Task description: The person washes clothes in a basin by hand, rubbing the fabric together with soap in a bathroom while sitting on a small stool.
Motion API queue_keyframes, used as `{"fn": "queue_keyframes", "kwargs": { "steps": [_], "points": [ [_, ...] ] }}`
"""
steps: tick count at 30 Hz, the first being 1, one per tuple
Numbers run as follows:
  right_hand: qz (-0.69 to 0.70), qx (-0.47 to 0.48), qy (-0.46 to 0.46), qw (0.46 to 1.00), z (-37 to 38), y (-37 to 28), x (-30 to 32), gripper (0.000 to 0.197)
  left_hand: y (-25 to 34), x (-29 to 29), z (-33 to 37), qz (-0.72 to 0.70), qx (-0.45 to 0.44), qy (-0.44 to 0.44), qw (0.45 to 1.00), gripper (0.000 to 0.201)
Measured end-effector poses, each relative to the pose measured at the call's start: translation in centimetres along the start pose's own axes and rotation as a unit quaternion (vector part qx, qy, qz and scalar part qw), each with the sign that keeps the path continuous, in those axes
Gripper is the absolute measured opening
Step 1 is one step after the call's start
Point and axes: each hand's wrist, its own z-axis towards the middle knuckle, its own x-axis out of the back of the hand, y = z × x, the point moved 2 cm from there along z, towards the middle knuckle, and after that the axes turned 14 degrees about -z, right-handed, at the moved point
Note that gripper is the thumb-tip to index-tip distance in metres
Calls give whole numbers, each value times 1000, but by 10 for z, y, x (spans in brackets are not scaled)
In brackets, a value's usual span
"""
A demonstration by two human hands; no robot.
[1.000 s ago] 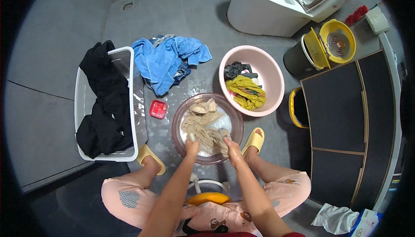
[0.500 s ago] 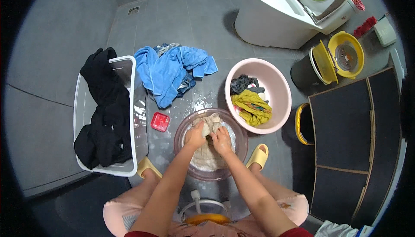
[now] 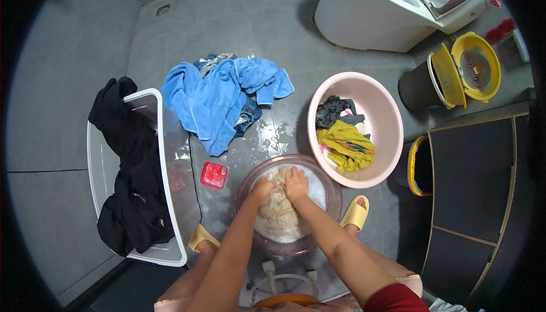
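A: OK, head view. How far along would it be put?

B: Partway through 1 piece, at a guess. The beige cloth (image 3: 280,215) is bunched up in the basin (image 3: 334,207), ringed by white suds (image 3: 317,189). It hasn't been lifted clear or wrung out yet, so that piece can't be called done.

A: And the grip?

B: 2 hands are set close together on the cloth's far part. The right hand (image 3: 296,184) is laid over it, fingers spread rather than closed. With the left hand (image 3: 263,189) the fingertips are lost in the folds, so whether anything's pinched can't be told.

A: Much left outside the basin?

B: Loads. A blue towel (image 3: 213,104) is heaped on the floor (image 3: 199,36) over some jeans (image 3: 248,117), and black clothes (image 3: 139,192) are piled in the crate (image 3: 166,170), partly hung over its far edge. Judging by where they lie, they haven't been got to, but wet or dry can't be told.

A: So the pink tub (image 3: 388,133) is the finished stuff?

B: Could be, but it's not shown. A yellow cloth (image 3: 350,147) and a dark cloth (image 3: 333,112) are bunched in it, just beside the basin. No suds can be made out on them.

A: Red dish (image 3: 214,175)?

B: Set down between crate and basin. Its contents can't be made out.
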Motion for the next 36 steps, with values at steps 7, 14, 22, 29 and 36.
{"fn": "queue_keyframes", "kwargs": {
  "steps": [7,14,22,29,36],
  "points": [
    [60,-46,60,995,0,8,-10,45,-16,-40,-31,225,-193,198,934,45],
    [209,-120,149,959,-76,23,-10,50,-5,-37,-29,279,-306,167,895,45],
    [134,-103,177,970,-163,39,7,32,-28,-35,-97,177,-341,226,895,52],
    [293,-100,309,899,-205,1,68,14,-104,-29,-114,-162,-209,298,917,33],
    [458,-11,256,851,-257,-36,88,12,-93,-36,-146,-512,85,-86,850,34]
  ]
}}
